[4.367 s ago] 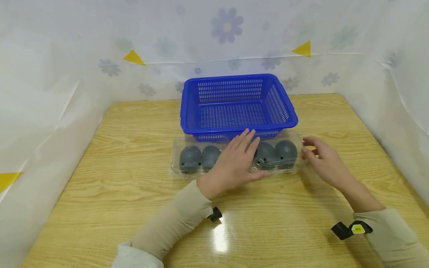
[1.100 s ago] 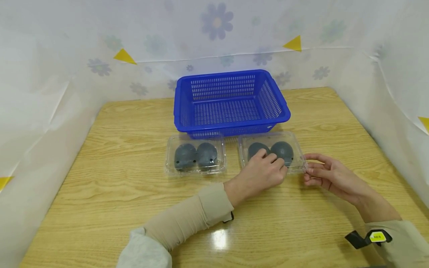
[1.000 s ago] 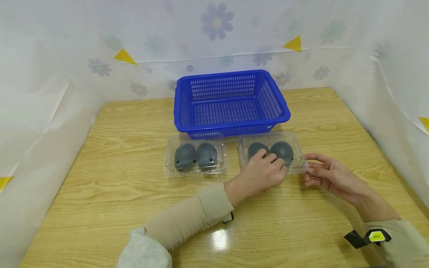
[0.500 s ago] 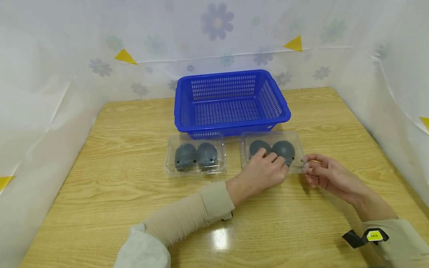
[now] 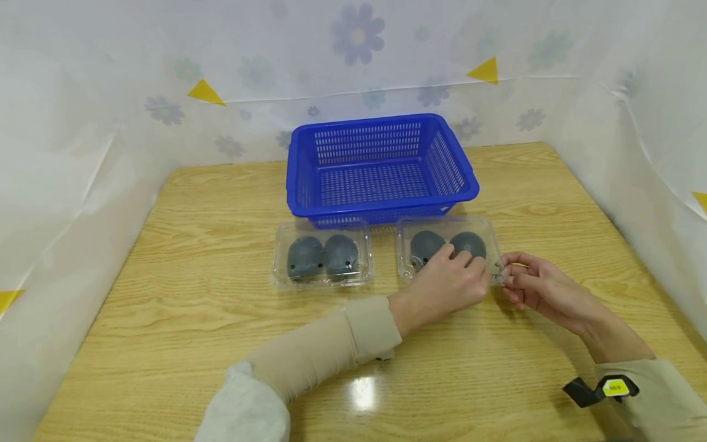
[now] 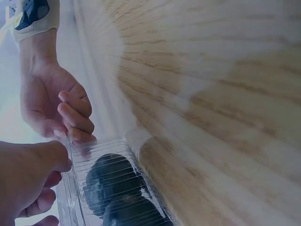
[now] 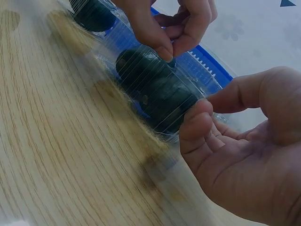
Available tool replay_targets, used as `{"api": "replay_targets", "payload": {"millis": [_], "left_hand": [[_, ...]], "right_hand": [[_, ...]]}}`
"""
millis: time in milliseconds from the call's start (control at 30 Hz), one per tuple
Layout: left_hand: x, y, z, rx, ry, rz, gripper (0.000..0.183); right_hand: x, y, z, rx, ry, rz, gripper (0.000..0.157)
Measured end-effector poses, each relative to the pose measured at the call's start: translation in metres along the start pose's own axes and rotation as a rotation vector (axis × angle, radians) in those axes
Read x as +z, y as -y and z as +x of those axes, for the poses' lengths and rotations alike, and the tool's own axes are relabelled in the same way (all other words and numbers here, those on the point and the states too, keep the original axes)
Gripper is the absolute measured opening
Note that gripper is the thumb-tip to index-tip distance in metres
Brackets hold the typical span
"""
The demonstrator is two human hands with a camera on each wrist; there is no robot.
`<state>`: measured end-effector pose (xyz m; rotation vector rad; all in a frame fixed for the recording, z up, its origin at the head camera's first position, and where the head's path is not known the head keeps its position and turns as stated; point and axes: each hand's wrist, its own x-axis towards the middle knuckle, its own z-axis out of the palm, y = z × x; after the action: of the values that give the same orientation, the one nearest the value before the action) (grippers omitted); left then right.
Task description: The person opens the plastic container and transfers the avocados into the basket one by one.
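Note:
Two clear plastic clamshell boxes lie side by side on the table, each with two dark green, avocado-like fruits in it. My left hand [image 5: 442, 287] pinches the front edge of the right-hand box [image 5: 444, 224] between thumb and forefinger, partly covering one fruit [image 5: 468, 242]. At that box's right end, my right hand [image 5: 549, 296] holds the corner with thumb and fingertips. In the right wrist view both hands' fingertips meet the lid's edge, above the fruits [image 7: 164, 101]. The left-hand box [image 5: 280, 264] stands apart, untouched and closed. Whether the held lid is unfastened, I cannot tell.
Right behind the boxes stands a blue slotted plastic basket [image 5: 381, 205] with nothing visible in it. The wood-grain table [image 5: 221, 319] ends at white flowered sheeting [image 5: 265, 123] at the back and sides.
Earlier my left hand lay spread between the boxes, which were closer together; it then moved onto the right-hand box. In the last half second it slid slightly right along the edge.

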<state>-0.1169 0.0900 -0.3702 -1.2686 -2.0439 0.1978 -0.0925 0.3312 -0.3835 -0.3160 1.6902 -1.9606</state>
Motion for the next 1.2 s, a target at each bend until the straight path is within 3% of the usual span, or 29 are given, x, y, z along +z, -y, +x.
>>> {"api": "replay_targets", "payload": {"millis": [167,633,900,1200], "left_hand": [[-0.003,0.000,0.005,0.059,0.076,0.007,0.047],[-0.010,0.004,0.011,0.062,0.100,0.011,0.043],[-0.028,0.035,0.024,-0.027,0.019,-0.064,0.042],[-0.031,0.045,0.019,-0.076,-0.074,-0.114,0.042]], "right_hand": [[0.002,0.003,0.000,0.030,-0.057,-0.064,0.018],[0.005,0.005,0.002,0.061,-0.119,-0.182,0.014],[0.003,0.006,-0.002,0.061,-0.121,-0.195,0.017],[0.006,0.007,-0.002,0.090,-0.124,-0.237,0.019]]}}
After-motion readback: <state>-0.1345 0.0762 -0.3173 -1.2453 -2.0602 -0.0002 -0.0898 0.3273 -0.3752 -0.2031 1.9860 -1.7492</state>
